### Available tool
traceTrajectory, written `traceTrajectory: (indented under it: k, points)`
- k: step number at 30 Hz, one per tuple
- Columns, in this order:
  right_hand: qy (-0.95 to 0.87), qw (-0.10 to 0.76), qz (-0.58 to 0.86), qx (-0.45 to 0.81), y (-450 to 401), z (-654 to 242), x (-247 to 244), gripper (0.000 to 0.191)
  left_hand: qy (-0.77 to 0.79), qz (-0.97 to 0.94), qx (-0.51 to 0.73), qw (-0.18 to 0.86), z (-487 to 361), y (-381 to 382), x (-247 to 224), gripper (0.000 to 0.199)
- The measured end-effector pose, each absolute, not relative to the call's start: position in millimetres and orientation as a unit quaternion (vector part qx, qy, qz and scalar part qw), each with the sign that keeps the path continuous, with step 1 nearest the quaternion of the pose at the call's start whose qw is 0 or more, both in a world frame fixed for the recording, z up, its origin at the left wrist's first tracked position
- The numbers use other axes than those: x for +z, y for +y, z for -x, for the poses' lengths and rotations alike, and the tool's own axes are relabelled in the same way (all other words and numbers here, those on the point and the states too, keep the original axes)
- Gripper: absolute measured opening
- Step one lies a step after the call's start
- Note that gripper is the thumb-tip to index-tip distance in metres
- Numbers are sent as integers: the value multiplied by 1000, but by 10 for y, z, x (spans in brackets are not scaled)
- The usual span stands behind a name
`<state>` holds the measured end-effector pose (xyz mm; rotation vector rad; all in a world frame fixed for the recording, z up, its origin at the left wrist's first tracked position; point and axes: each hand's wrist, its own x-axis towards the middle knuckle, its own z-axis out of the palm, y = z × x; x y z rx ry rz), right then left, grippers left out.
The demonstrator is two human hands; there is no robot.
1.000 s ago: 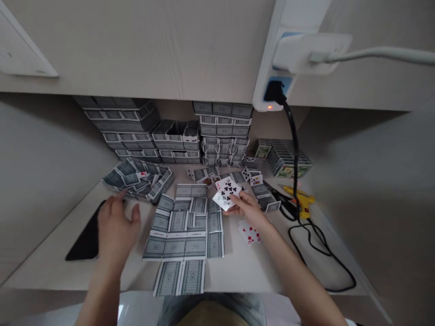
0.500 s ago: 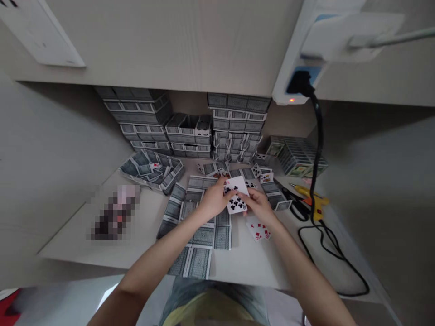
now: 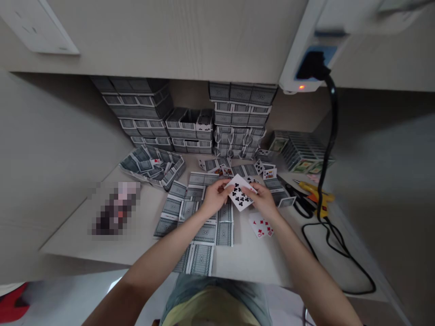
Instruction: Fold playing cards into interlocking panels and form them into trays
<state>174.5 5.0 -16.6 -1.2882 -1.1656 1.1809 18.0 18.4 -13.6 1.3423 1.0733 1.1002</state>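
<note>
Both hands hold a playing card point(image 3: 241, 195) with black clubs facing up, above the desk. My left hand point(image 3: 216, 197) grips its left edge, thumb on top and fingers underneath. On the opposite edge, my right hand point(image 3: 262, 201) pinches it the same way; whether other cards lie beneath it is hidden. Below and left of the hands spreads a flat panel of joined cards point(image 3: 206, 234), patterned backs up. Red diamond cards point(image 3: 261, 226) lie on the desk just under my right wrist.
Card-built boxes point(image 3: 242, 118) are stacked along the back. A card tray point(image 3: 149, 165) holding loose cards stands left. At right lie a yellow glue gun point(image 3: 321, 198), black scissors point(image 3: 299, 203) and a looping black cable point(image 3: 360, 271). A power strip point(image 3: 302, 68) hangs above.
The clubs card has turned from nearly upright to a diagonal tilt between my hands. My right hand has shifted slightly right along its edge. The view has moved a little.
</note>
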Motion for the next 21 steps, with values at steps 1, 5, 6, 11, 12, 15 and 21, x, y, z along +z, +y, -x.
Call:
traceTrajectory:
  k: [1,5,6,11,12,15,21]
  points:
    - [-480,495,533,490,52,-1744,-173,33,441,-546,467,539,-179,197,-145,35]
    - [-466,495,516,521,59,-1750,-180,33,420,-525,484,560,-164,244,-199,35]
    - [-457,504,513,523,64,-1752,-180,34,420,-526,492,552,-155,254,-211,34]
    - [-388,551,505,540,82,-1742,-179,34,447,-563,527,454,-92,275,-196,23]
    - [-388,545,499,551,79,-1733,-178,34,449,-583,528,424,-80,272,-183,21]
    - [-441,506,489,558,58,-1701,-176,32,453,-612,534,368,-63,260,-161,19]
    - [-484,450,502,559,13,-1628,-186,30,479,-576,536,389,-97,243,-199,26]
